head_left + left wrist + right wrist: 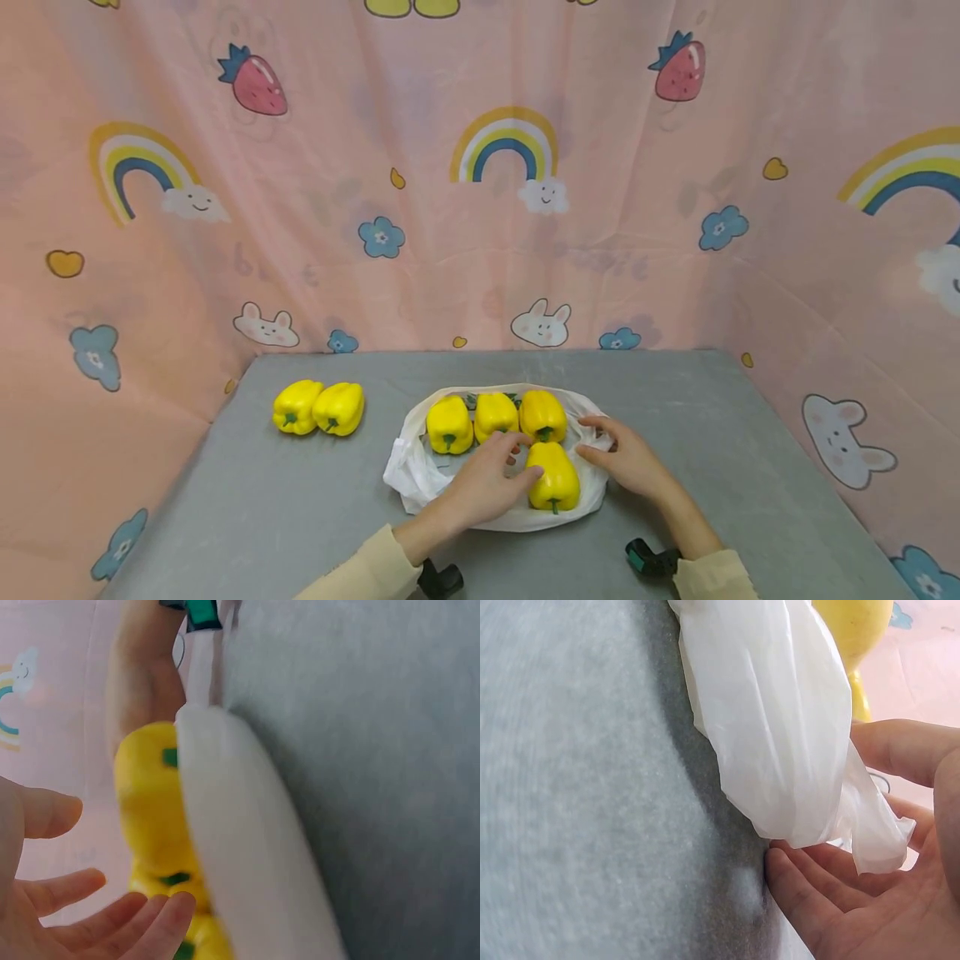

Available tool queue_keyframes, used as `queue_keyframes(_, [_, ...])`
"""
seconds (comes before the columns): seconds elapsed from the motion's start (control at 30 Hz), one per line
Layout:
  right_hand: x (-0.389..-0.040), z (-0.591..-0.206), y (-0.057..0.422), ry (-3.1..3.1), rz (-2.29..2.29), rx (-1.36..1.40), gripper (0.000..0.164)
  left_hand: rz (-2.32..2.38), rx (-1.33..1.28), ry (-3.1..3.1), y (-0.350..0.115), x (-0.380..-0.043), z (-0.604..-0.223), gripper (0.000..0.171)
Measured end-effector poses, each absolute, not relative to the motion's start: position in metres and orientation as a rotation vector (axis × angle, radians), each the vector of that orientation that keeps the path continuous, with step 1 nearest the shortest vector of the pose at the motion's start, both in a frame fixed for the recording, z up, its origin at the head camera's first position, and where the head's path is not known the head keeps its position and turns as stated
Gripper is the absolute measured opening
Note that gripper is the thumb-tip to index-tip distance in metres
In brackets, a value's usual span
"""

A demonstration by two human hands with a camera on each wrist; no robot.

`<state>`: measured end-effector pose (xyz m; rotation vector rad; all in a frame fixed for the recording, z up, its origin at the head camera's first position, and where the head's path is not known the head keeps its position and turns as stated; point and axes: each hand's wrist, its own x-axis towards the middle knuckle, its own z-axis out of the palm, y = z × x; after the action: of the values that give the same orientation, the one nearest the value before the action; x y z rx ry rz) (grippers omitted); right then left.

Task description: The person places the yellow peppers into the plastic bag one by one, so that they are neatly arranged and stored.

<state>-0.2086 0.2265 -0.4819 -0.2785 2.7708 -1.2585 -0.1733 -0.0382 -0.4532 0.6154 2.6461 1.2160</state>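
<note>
At the lower centre of the head view, a white plastic bag [495,523] sits with its mouth spread wide on a grey table [750,467]. Four yellow bell peppers are inside it: a left pepper [448,427], a middle pepper [495,414] and a right pepper [543,414] in a row towards the back, and a front pepper [554,478] nearer the bottom of the frame, its green stem pointing down the picture. Bits of dark green show behind the row.

The left hand [491,475] reaches over the bag from the lower left, just beside the front pepper. Its fingers are loosely spread, thumb well away from them, and the left wrist view shows nothing between them. Whether the thumb touches the front pepper, I cannot tell.

The right hand [628,457] is at the bag's right edge. In the right wrist view its thumb lies on one side of the plastic and its fingers on the other, with a wide gap and a loose flap [877,832] of the bag between them; no firm grip shows.

Two more bell peppers [339,409] lie side by side on the table, left of the bag. Both forearms have beige sleeves [712,575] and black wrist devices [651,559]. A pink curtain [315,167] with rainbows, strawberries and rabbits fills the upper frame.
</note>
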Motion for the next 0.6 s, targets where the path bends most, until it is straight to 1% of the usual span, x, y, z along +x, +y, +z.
queue_keyframes(0.27, [-0.208, -0.482, 0.226, 2.775, -1.253, -0.265, 0.053, 1.311, 0.731, 2.715, -0.061, -0.176, -0.437, 0.036])
queue_keyframes(0.43, [-0.209, -0.482, 0.226, 2.775, -1.247, -0.266, 0.053, 1.336, 0.821, 2.784, -0.079, -0.177, -0.429, 0.024])
queue_keyframes(0.6, [-0.210, -0.483, 0.226, 2.781, -1.236, -0.249, 0.053, 1.373, 0.847, 2.862, -0.095, -0.176, -0.426, 0.022])
